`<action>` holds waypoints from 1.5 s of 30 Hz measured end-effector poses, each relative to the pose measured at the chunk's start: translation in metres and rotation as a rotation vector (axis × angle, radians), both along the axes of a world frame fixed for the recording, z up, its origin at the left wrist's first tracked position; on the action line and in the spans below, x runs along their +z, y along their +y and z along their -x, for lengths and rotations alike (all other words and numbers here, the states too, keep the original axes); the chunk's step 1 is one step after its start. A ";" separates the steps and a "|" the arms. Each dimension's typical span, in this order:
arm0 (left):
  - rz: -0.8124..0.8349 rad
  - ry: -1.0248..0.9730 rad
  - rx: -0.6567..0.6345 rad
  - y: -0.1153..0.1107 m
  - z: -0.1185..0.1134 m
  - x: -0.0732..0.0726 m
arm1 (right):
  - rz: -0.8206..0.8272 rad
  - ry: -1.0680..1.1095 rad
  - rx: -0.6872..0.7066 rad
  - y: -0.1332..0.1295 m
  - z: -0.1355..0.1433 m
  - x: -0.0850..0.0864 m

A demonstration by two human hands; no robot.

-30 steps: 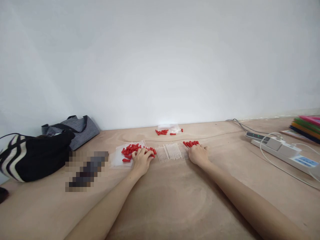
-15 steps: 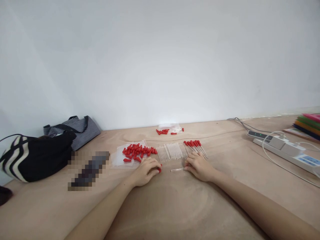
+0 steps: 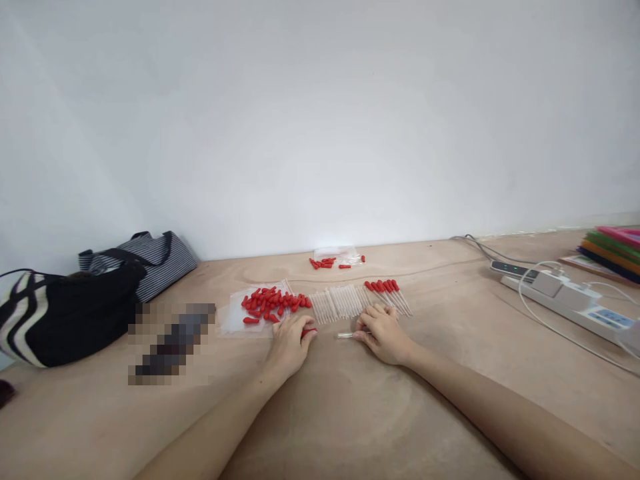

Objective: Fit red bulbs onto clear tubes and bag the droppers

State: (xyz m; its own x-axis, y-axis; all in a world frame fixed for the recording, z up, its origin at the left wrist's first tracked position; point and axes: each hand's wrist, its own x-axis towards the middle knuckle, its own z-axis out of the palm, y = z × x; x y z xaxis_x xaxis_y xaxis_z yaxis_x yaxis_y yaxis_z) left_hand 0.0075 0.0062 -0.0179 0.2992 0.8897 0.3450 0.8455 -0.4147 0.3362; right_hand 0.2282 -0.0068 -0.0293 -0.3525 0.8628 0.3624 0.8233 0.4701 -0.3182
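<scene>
My left hand (image 3: pixel 291 340) is closed on a red rubber dropper bulb (image 3: pixel 309 331), whose end sticks out past the fingertips. Facing it, my right hand (image 3: pixel 383 333) pinches a clear glass dropper tube (image 3: pixel 345 335) that points left toward the bulb, with a gap between the two. Behind my left hand, a pile of red bulbs (image 3: pixel 270 301) lies on a clear plastic bag (image 3: pixel 231 319). A row of bare tubes (image 3: pixel 337 303) is laid out beyond both hands. Just past my right hand lie several tubes with red bulbs on their ends (image 3: pixel 387 287).
More red bulbs (image 3: pixel 325 263) and another clear bag (image 3: pixel 345 254) lie near the wall. At left are a black bag (image 3: pixel 95 313), a striped bag (image 3: pixel 165 263) and a blurred dark object (image 3: pixel 175 343). A white power strip (image 3: pixel 565 303) with cables and coloured folders (image 3: pixel 613 250) are at right.
My left hand has turned, so the red bulb now points right, toward the tube. My right hand has shifted slightly left with the glass tube. The view has moved a little.
</scene>
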 end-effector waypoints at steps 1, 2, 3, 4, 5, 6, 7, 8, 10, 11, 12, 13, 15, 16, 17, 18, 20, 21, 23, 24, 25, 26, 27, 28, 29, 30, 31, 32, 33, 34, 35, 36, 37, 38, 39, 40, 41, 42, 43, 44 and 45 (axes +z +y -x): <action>-0.009 -0.023 -0.035 -0.001 0.000 0.000 | -0.022 0.009 -0.007 -0.001 0.001 0.000; -0.018 -0.048 -0.080 -0.002 -0.001 0.001 | -0.039 0.024 -0.012 -0.002 0.002 0.000; -0.027 -0.074 -0.127 -0.003 -0.002 0.001 | -0.052 0.041 -0.017 -0.003 0.004 0.000; -0.037 -0.098 -0.168 -0.003 -0.004 0.001 | -0.061 0.058 -0.020 -0.004 0.005 0.000; -0.047 -0.120 -0.199 -0.004 -0.005 0.001 | -0.068 0.072 -0.023 -0.004 0.007 0.000; -0.060 -0.139 -0.217 -0.004 -0.007 0.001 | -0.074 0.083 -0.025 -0.005 0.008 0.000; -0.077 -0.155 -0.224 -0.004 -0.008 0.000 | -0.076 0.091 -0.027 -0.006 0.009 0.000; -0.094 -0.167 -0.225 -0.005 -0.009 0.000 | -0.075 0.097 -0.030 -0.006 0.010 0.000; -0.106 -0.181 -0.236 -0.005 -0.010 0.000 | -0.063 0.106 -0.032 -0.006 0.011 0.000; -0.095 -0.183 -0.252 -0.005 -0.010 0.000 | -0.054 0.107 -0.031 -0.007 0.012 0.000; -0.077 -0.181 -0.271 -0.006 -0.011 0.000 | -0.045 0.108 -0.027 -0.007 0.012 0.000; -0.054 -0.173 -0.285 -0.006 -0.011 0.000 | -0.036 0.110 -0.018 -0.007 0.012 0.000; -0.014 -0.145 -0.285 -0.007 -0.011 0.000 | -0.024 0.117 0.009 -0.008 0.013 0.001; -0.002 -0.129 -0.273 -0.008 -0.011 0.000 | -0.022 0.124 0.023 -0.009 0.013 0.002; 0.007 -0.115 -0.260 -0.009 -0.012 -0.001 | -0.021 0.133 0.037 -0.010 0.013 0.002; 0.015 -0.103 -0.249 -0.010 -0.012 -0.001 | -0.020 0.141 0.050 -0.010 0.013 0.003; 0.023 -0.091 -0.240 -0.012 -0.012 -0.002 | -0.025 0.151 0.065 -0.012 0.014 0.004; 0.022 -0.092 -0.236 -0.012 -0.012 -0.003 | -0.036 0.153 0.069 -0.013 0.014 0.004; 0.015 -0.099 -0.233 -0.013 -0.013 -0.004 | -0.082 0.142 0.080 -0.014 0.013 0.005; 0.012 -0.105 -0.234 -0.014 -0.013 -0.005 | -0.117 0.128 0.087 -0.014 0.013 0.005; 0.012 -0.110 -0.236 -0.014 -0.013 -0.005 | -0.158 0.108 0.097 -0.014 0.012 0.004; 0.013 -0.114 -0.240 -0.014 -0.013 -0.006 | -0.202 0.082 0.107 -0.013 0.012 0.004; 0.015 -0.116 -0.242 -0.014 -0.013 -0.006 | -0.252 0.054 0.118 -0.013 0.012 0.003; 0.018 -0.116 -0.244 -0.014 -0.013 -0.007 | -0.305 0.027 0.129 -0.012 0.011 0.002; 0.020 -0.114 -0.245 -0.014 -0.013 -0.007 | -0.356 0.005 0.139 -0.012 0.011 0.001; 0.022 -0.108 -0.245 -0.014 -0.013 -0.007 | -0.401 -0.009 0.150 -0.011 0.011 -0.001; 0.021 -0.101 -0.245 -0.015 -0.013 -0.007 | -0.435 -0.012 0.159 -0.010 0.011 -0.002; 0.019 -0.094 -0.245 -0.015 -0.013 -0.007 | -0.454 -0.004 0.166 -0.010 0.011 -0.003; 0.014 -0.087 -0.247 -0.016 -0.013 -0.007 | -0.455 0.014 0.171 -0.010 0.012 -0.003; 0.006 -0.082 -0.253 -0.016 -0.013 -0.007 | -0.439 0.037 0.175 -0.010 0.012 -0.003; -0.004 -0.078 -0.262 -0.017 -0.013 -0.006 | -0.412 0.063 0.178 -0.010 0.013 -0.003; -0.013 -0.074 -0.277 -0.018 -0.014 -0.006 | -0.378 0.086 0.180 -0.011 0.013 -0.003; -0.020 -0.069 -0.293 -0.019 -0.014 -0.006 | -0.341 0.103 0.181 -0.012 0.014 -0.002; -0.028 -0.065 -0.307 -0.019 -0.014 -0.005 | -0.305 0.117 0.181 -0.013 0.014 -0.001; -0.037 -0.063 -0.317 -0.020 -0.014 -0.005 | -0.270 0.129 0.178 -0.014 0.015 0.000; -0.045 -0.062 -0.325 -0.021 -0.014 -0.004 | -0.238 0.140 0.171 -0.015 0.016 0.001; -0.055 -0.060 -0.330 -0.021 -0.015 -0.004 | -0.205 0.149 0.164 -0.016 0.017 0.002; -0.064 -0.059 -0.334 -0.021 -0.015 -0.003 | -0.173 0.155 0.155 -0.017 0.018 0.003; -0.072 -0.056 -0.337 -0.022 -0.015 -0.003 | -0.140 0.157 0.146 -0.018 0.019 0.004; -0.079 -0.053 -0.343 -0.022 -0.015 -0.003 | -0.107 0.155 0.136 -0.018 0.020 0.005; -0.086 -0.049 -0.347 -0.022 -0.015 -0.003 | -0.075 0.148 0.125 -0.019 0.021 0.006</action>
State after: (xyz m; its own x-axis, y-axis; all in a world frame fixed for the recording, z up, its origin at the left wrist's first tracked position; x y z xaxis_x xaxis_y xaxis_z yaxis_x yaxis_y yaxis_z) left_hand 0.0225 -0.0160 -0.0210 0.5596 0.7051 0.4356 0.6332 -0.7028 0.3242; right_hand 0.2069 -0.0256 -0.0230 -0.3932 0.7843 0.4798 0.7036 0.5926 -0.3921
